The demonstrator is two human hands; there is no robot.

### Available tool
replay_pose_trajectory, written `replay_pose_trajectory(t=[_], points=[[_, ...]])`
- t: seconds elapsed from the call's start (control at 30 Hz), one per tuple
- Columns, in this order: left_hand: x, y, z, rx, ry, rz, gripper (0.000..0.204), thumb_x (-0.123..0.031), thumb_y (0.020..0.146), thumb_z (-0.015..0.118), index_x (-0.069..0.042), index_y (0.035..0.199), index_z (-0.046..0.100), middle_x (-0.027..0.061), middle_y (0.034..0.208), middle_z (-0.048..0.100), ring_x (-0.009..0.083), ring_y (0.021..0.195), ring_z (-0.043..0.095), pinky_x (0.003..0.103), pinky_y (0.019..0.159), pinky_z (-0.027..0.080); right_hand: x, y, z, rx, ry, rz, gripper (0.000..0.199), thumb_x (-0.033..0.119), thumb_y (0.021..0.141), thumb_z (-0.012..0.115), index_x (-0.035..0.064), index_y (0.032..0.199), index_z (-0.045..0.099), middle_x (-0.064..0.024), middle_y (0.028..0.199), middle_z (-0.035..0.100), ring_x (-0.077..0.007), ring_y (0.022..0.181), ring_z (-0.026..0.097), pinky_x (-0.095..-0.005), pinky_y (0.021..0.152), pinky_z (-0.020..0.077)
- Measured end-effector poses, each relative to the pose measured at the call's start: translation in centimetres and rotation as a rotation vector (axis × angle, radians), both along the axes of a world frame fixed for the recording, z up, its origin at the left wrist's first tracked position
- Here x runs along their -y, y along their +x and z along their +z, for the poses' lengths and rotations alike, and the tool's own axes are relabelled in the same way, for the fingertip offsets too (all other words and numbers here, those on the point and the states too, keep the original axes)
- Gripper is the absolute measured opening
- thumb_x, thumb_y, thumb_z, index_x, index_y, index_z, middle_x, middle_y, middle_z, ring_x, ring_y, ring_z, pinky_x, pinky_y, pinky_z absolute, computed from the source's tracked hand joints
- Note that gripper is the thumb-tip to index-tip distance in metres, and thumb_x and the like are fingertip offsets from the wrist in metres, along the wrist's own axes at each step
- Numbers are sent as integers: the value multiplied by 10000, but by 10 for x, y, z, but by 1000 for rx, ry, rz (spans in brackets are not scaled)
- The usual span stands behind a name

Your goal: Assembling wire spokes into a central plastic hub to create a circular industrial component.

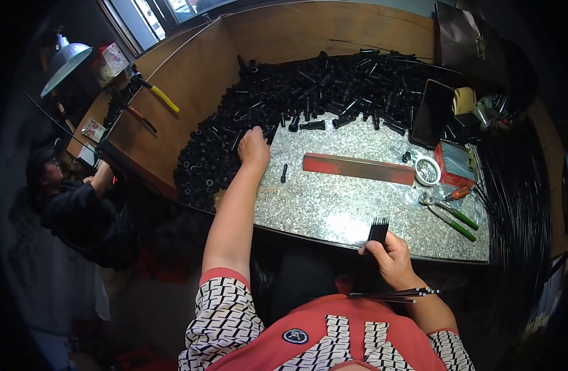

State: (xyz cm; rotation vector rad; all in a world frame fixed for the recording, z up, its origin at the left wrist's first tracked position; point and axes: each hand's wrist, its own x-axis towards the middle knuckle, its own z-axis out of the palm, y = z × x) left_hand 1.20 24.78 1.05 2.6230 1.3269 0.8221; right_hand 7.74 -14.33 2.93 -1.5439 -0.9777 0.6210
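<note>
Left hand point(254, 148) reaches into heap of black tubes point(284, 99) along bench's point(333, 210) far edge, fingers curled among them; grasp unclear. Right hand point(390, 256) pinches rod bundle point(377, 230) past near edge. Risk: rods slipping, tubes rolling off.

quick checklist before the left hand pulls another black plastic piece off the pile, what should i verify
1. Left hand at the heap of small black plastic tube pieces: ok, fingers rest on the heap's near edge.
2. Piece actually pinched: cannot tell, fingertips hidden among the parts.
3. Right hand holding the bundle of thin black rods: ok, it is closed around them at the table edge.
4. Bare space on the speckled grey stone worktop between the hands: ok.
5. Long flat red metal bar out of the left hand's way: ok, it lies to the right of it.
6. Green-handled pliers apart from both hands: ok.
</note>
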Motion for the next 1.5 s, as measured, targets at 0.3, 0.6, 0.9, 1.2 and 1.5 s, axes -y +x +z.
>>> replay_pose_trajectory(t=[0.3,0.6,0.9,1.2,1.5], points=[[83,-28,36,926,-1022,-417,271,-54,863,648,-33,1131,617,8,899,581,93,765,586,239,695,499,3,5,2,-22,-56,21,163,135,923,554,-6,870,615,-54,779,679,-123,708,616,-266,666,481],[201,-39,32,1110,-1605,-670,366,-22,895,587,6,1252,511,129,1040,623,219,958,633,291,834,527,-6,9,-3,-107,-81,42,203,192,933,566,12,863,627,-30,758,651,-91,711,576,-254,656,458],[226,-29,24,1082,-1617,-656,376,-35,887,612,-13,1254,532,119,1030,660,171,950,636,279,841,523,-1,9,-6,-150,-119,75,208,173,963,543,5,906,651,-26,831,663,-88,787,590,-249,737,468],[234,-21,27,1058,-1491,-652,349,-22,874,632,-13,1217,572,87,992,652,110,897,611,234,788,514,-4,5,-6,-219,-105,76,178,172,959,552,8,953,622,-26,834,659,-93,793,596,-252,741,474],[224,-21,23,1026,-1649,-643,365,-49,883,622,-8,1237,543,144,1051,656,198,942,644,280,811,525,-6,8,-11,-132,-103,92,220,186,968,538,-3,928,642,-36,824,669,-93,790,601,-254,734,478]])
